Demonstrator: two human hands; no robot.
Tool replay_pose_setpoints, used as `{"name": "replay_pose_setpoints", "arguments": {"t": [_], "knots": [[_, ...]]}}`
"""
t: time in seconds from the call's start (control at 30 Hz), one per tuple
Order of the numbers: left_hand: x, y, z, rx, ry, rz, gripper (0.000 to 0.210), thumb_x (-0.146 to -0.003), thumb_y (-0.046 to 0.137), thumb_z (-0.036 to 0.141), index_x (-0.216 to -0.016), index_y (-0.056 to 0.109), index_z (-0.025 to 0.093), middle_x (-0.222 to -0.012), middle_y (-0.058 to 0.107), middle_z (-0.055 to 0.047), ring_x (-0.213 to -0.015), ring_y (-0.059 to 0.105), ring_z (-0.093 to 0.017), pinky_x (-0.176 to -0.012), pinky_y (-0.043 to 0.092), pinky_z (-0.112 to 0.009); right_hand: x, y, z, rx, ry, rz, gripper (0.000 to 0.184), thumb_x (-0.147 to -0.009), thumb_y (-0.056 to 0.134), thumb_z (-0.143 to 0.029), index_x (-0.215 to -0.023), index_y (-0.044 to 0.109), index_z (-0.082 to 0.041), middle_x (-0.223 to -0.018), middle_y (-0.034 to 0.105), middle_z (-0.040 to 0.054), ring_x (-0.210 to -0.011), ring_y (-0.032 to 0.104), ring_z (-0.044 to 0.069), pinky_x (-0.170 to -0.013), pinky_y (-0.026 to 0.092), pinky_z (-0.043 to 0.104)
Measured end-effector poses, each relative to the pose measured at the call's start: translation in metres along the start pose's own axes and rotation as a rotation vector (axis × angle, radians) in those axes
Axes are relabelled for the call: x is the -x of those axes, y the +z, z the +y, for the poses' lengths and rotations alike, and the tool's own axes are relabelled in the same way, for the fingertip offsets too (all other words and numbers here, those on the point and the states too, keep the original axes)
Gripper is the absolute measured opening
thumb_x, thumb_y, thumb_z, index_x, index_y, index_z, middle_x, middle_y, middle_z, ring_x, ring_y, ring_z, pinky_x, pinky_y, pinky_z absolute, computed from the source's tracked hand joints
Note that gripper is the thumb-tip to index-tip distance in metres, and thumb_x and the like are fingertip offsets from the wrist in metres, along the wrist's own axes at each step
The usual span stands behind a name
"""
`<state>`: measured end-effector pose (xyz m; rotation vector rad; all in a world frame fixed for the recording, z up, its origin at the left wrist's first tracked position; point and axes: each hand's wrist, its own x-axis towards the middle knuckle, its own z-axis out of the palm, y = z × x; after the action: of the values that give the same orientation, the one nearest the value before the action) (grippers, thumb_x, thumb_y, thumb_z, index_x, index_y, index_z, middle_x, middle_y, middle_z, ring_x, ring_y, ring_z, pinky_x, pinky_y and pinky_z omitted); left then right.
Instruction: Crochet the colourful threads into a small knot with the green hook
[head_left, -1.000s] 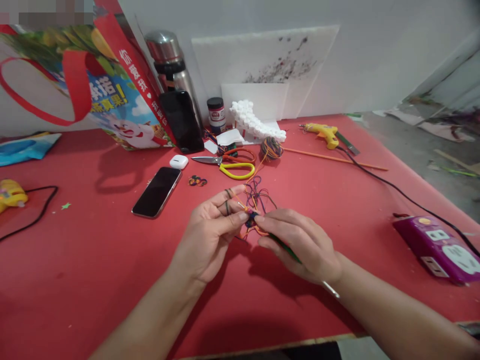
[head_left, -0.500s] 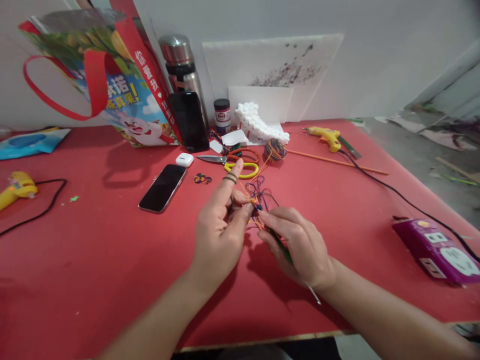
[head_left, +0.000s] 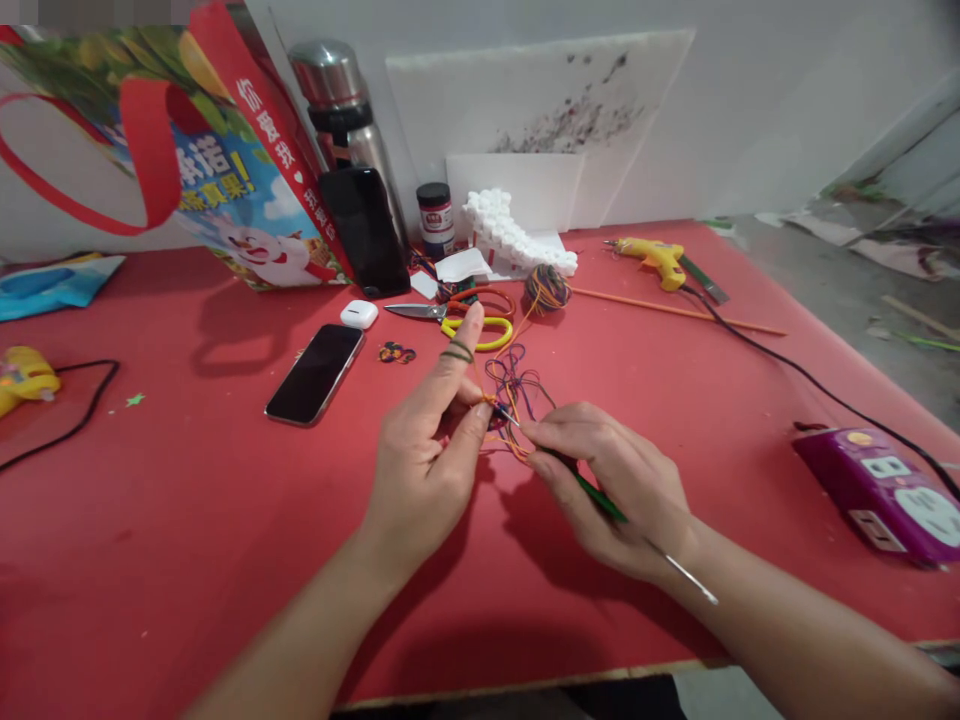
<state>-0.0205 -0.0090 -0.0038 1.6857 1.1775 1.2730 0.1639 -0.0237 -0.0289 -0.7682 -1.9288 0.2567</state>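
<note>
My right hand (head_left: 611, 490) is closed round a crochet hook (head_left: 602, 500) with a green handle and a metal tip at each end. Its front tip reaches the small dark crochet piece (head_left: 498, 412) pinched between my left thumb and fingers. Yarn passes over the raised index finger of my left hand (head_left: 435, 430). Loose purple and orange yarn strands (head_left: 517, 375) lie on the table just beyond the piece. One orange strand leads back to a multicoloured yarn ball (head_left: 547, 290). My fingers partly hide the piece.
Scissors (head_left: 480, 328) lie behind my left hand, near a phone (head_left: 316, 375) and a white earbud case (head_left: 359, 314). At the back stand a steel flask (head_left: 330, 75) and a bag (head_left: 255, 200). A yellow glue gun (head_left: 651, 260) and a purple power block (head_left: 885, 495) are on the right.
The crochet hook has turned in my right hand, so more of its handle and rear shaft show. Its front tip is now visible at the piece. The view has shifted slightly.
</note>
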Motion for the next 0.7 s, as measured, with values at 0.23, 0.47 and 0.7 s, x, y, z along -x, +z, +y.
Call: {"name": "replay_pose_setpoints", "arguments": {"t": [0.23, 0.47, 0.7], "knots": [[-0.004, -0.006, 0.003, -0.058, 0.021, -0.116, 0.052, -0.099, 0.062, 0.008, -0.146, 0.074, 0.028, -0.08, 0.059, 0.003, -0.071, 0.052, -0.014, -0.074, 0.045, -0.025, -0.011, -0.015, -0.001, -0.158, 0.242, -0.058, 0.015, -0.102, 0.063, -0.01, -0.102, 0.072, -0.023, -0.082, 0.077, 0.0035, -0.069, 0.072, 0.016, -0.064, 0.057, 0.027], [-0.007, -0.01, -0.002, -0.086, 0.096, -0.314, 0.063, -0.095, 0.057, 0.003, -0.151, 0.069, 0.028, -0.078, 0.056, 0.003, -0.07, 0.051, -0.014, -0.072, 0.045, -0.025, -0.021, -0.03, 0.005, -0.398, 0.561, -0.12, 0.02, -0.098, 0.07, -0.017, -0.079, 0.073, -0.019, -0.068, 0.07, 0.0009, -0.058, 0.059, 0.011, -0.054, 0.045, 0.023], [-0.006, -0.013, 0.004, 0.133, -0.095, -0.436, 0.057, -0.095, 0.058, 0.007, -0.143, 0.077, 0.031, -0.078, 0.056, 0.001, -0.07, 0.049, -0.014, -0.069, 0.045, -0.025, -0.03, -0.037, 0.015, -0.832, 0.973, -0.11, 0.026, -0.084, 0.085, -0.031, -0.069, 0.071, -0.015, -0.051, 0.056, -0.0021, -0.042, 0.041, 0.006, -0.039, 0.023, 0.019]]}}
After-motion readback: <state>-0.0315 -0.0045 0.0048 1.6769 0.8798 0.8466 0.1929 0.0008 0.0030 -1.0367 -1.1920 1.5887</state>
